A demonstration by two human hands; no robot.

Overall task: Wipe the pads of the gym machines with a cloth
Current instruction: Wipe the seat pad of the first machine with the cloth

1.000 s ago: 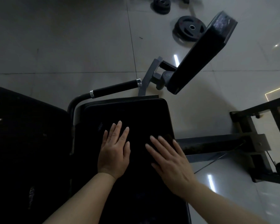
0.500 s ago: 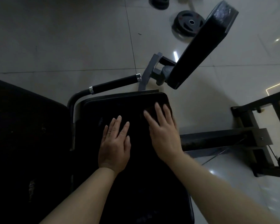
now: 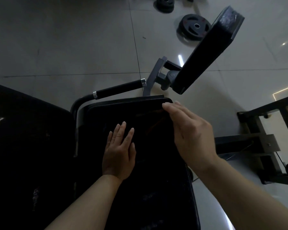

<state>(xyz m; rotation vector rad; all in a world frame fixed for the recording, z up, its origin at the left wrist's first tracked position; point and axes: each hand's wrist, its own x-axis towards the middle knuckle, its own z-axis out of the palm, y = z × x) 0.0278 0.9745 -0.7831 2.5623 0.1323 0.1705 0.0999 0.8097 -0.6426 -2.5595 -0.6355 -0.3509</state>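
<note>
Left hand [image 3: 119, 153] lies flat, fingers straight, on the black pad [image 3: 150, 180] at frame centre. Right hand [image 3: 189, 133] is open at the pad's upper right corner; cloth's too dark to spot.

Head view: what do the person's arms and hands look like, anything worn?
Both forearms are bare, no sleeves in view. The left hand and right hand wear no gloves, and no watch or wristband shows. Lighting is too dim to rule out a thin ring.
</note>
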